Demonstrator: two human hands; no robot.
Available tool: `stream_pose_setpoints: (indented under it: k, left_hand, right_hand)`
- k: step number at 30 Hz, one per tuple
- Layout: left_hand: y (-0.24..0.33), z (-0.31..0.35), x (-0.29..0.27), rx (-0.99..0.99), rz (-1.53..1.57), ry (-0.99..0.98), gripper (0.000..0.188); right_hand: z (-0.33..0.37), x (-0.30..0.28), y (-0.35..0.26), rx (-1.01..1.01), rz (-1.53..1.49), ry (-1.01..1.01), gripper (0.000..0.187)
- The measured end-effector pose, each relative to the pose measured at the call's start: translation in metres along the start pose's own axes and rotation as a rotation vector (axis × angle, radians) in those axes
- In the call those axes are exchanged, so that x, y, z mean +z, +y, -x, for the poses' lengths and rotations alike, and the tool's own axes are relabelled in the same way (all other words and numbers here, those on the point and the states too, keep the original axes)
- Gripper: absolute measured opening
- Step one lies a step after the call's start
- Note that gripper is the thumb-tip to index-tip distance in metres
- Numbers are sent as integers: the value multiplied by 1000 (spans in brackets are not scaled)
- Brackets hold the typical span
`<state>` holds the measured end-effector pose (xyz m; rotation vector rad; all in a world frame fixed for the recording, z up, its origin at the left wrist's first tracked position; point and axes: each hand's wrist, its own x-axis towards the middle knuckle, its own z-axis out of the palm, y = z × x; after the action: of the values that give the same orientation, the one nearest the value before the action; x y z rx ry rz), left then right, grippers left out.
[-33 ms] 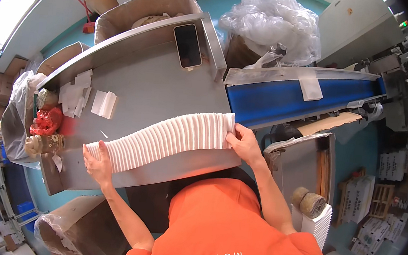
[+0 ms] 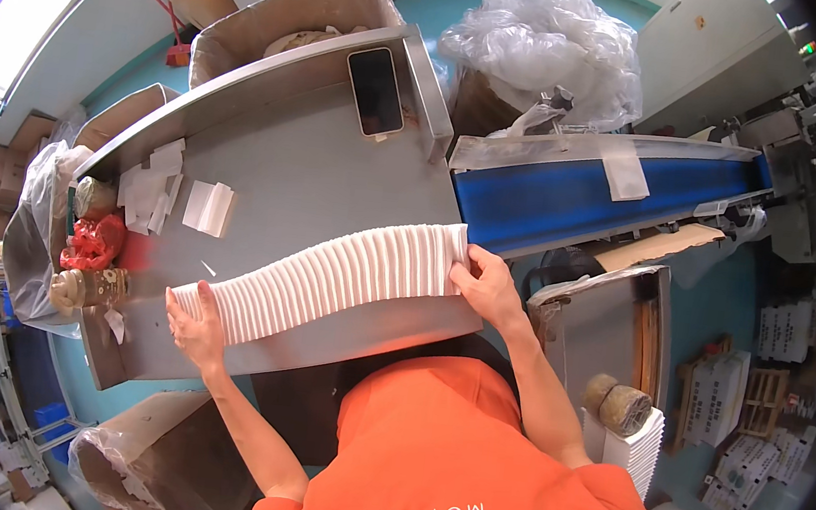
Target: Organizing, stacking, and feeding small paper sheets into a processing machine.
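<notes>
A long, slightly curved row of white folded paper packs [image 2: 335, 275] lies across the grey metal table [image 2: 281, 175], the packs pressed side by side. My left hand [image 2: 196, 330] holds its left end, thumb on top and fingers around the end face. At the right end, my right hand [image 2: 487, 286] grips the last packs between thumb and fingers. Beyond the row, a few loose white folded papers [image 2: 207, 208] and flat white sheets [image 2: 145, 193] rest on the table's left side. A thin white sliver [image 2: 208, 269] lies just behind the row.
A phone [image 2: 376, 92] lies near the table's far right corner. Rolls of tape [image 2: 87, 289] and a red plastic bag [image 2: 94, 241] sit at the left edge. A blue conveyor belt [image 2: 535, 204] carrying a white pack [image 2: 624, 171] adjoins on the right. Lined bins [image 2: 164, 449] surround the table.
The right end of the row and my right hand have shifted very slightly left. On the belt, the white pack has moved a little to the right. My left hand stays put.
</notes>
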<state>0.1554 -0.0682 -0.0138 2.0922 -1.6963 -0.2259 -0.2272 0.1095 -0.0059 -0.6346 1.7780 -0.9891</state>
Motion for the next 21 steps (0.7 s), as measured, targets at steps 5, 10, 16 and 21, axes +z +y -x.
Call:
stream_pose_setpoints:
  k: [5, 10, 16, 21]
  left_hand:
    - [3, 0, 4, -7, -15, -4, 90]
    - [3, 2, 7, 17, -9, 45, 89]
    - [5, 5, 11, -19, -19, 38, 90]
    - [14, 8, 10, -23, 2, 46, 89]
  right_hand:
    - [-19, -3, 31, -30, -462, 151, 23]
    - [-26, 8, 23, -53, -375, 66, 52]
    - [-28, 21, 33, 193, -920, 6, 35]
    - [-27, 1, 47, 126, -939, 169, 30]
